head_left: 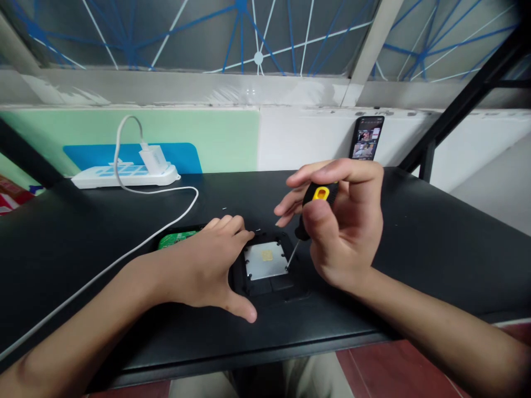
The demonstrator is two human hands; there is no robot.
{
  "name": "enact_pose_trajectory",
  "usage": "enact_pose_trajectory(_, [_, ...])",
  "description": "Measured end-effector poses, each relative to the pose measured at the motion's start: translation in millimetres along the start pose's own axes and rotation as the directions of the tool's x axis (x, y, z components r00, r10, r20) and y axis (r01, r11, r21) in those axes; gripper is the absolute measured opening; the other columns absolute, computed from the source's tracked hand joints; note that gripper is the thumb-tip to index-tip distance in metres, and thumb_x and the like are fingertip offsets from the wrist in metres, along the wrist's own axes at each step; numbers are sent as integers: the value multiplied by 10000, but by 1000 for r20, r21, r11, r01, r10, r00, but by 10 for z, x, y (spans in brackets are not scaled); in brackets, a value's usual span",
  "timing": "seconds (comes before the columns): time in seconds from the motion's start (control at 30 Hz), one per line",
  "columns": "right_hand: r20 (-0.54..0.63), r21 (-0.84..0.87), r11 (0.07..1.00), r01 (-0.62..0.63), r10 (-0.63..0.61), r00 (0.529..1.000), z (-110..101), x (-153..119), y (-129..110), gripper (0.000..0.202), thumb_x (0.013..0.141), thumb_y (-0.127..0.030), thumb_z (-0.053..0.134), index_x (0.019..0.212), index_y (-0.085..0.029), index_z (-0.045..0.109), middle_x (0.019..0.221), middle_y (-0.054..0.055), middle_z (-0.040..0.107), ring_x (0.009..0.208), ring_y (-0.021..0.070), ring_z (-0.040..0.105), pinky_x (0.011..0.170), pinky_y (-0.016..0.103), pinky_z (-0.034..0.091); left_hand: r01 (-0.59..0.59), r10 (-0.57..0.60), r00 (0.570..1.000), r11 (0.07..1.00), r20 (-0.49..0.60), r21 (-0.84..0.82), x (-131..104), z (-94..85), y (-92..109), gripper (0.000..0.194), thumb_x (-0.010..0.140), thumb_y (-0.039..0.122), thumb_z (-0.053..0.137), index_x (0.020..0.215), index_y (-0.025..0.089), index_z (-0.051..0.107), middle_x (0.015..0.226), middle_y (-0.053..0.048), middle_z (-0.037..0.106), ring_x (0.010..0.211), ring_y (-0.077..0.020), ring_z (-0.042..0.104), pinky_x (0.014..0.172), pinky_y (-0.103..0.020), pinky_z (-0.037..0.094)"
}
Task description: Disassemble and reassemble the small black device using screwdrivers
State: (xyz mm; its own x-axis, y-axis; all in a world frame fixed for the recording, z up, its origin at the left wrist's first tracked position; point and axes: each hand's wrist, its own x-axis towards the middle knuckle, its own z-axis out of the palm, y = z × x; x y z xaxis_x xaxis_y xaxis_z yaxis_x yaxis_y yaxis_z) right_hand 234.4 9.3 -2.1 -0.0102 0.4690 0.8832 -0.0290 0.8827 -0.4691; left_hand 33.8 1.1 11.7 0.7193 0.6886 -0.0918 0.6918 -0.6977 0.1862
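My right hand (348, 221) grips a black-and-yellow screwdriver (321, 193) by its handle, thumb on one side and fingers on the other. The tip of its thin shaft meets the right edge of a silver metal plate (265, 262), at a small dark screw spot. Small screw points line the plate's edges, and a yellowish square sits on it. The plate lies inside an open black casing (274, 284). My left hand (211, 260) rests along the casing's left side, thumb spread apart from the fingers. Partly hidden behind it is a green circuit board (176, 239).
Two tiny loose screws, one by the casing (258, 230) and one farther back (224, 208), lie on the black table (435, 243). A white power strip (124, 176) holds a plugged charger (154, 160), whose white cable (166, 225) crosses the left side. A phone (367, 138) leans against the wall.
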Motion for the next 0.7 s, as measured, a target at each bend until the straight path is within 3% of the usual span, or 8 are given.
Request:
enact_pose_trajectory(0.17, [-34,-18,998,55,-55,998,9,64,-15,278,844,-227,783,1010,-272,565,948,-19,527,627,83,616,512,268,549,13,-13,1000,1000,18,-3,-6,5,-1,928,656,742,782,1404,265,509,1269,-96,547,1228,-391,499,1069,-515,375])
enact_pose_trajectory(0.33, [-74,-121,990,69,-78,994,-15,100,-31,268,827,-206,799,976,-264,584,922,-23,532,700,92,605,583,262,588,36,-36,999,999,13,1,-5,24,-11,960,631,750,797,1380,206,543,1246,-116,535,1170,-374,514,1050,-503,399])
enact_pose_trajectory(0.57, [-43,-31,999,-8,7,999,7,0,-21,107,1014,-276,545,1110,-275,591,997,9,692,776,130,704,572,262,595,40,-40,999,999,14,5,-5,19,-4,969,641,746,790,1380,173,538,1235,-127,540,1153,-377,517,1039,-515,411])
enact_pose_trajectory(0.7, [-38,68,997,-37,39,998,20,-17,-13,108,1024,-315,503,1078,-271,585,1043,34,719,794,166,722,567,296,596,33,-33,999,999,12,-15,-12,22,-15,933,636,749,790,1345,190,555,1247,-127,534,1164,-386,513,1049,-535,401])
